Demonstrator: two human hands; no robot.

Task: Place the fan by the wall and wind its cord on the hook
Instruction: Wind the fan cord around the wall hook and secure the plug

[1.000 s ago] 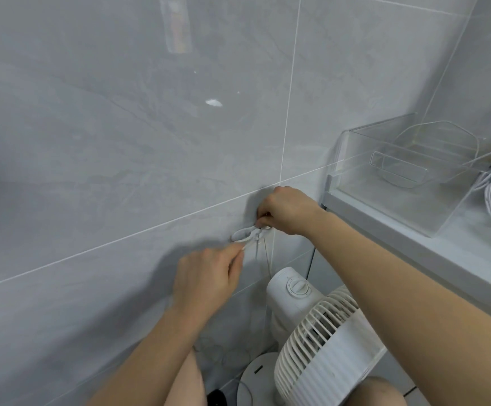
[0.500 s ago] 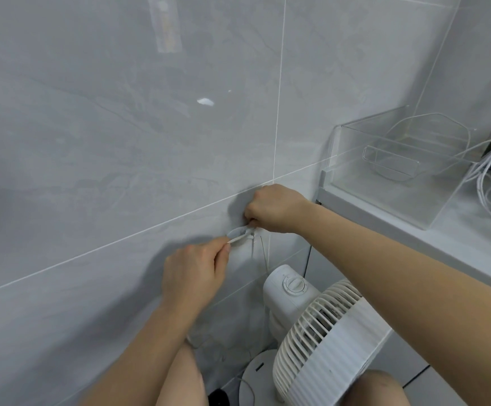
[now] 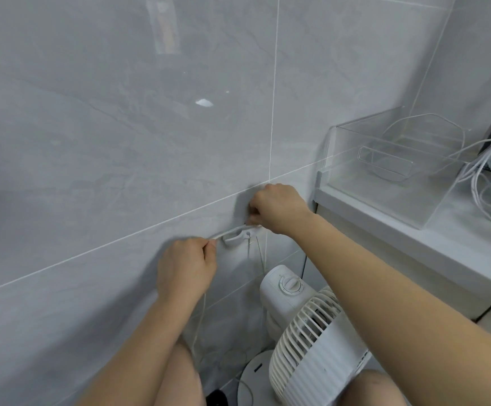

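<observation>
Head view: fan (image 3: 305, 344) stands by the wall, below-right of the hook (image 3: 236, 237). Left hand (image 3: 186, 268) pinches the cord (image 3: 229, 230) left of the hook; right hand (image 3: 276, 207) pinches it at the hook's right. Risk: slack in the thin cord lets a loop slide off the hook.

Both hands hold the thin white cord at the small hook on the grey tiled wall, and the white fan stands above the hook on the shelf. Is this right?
Not quite. In the head view the white fan stands below the small hook, on the floor by the grey tiled wall, not on the shelf.
</observation>
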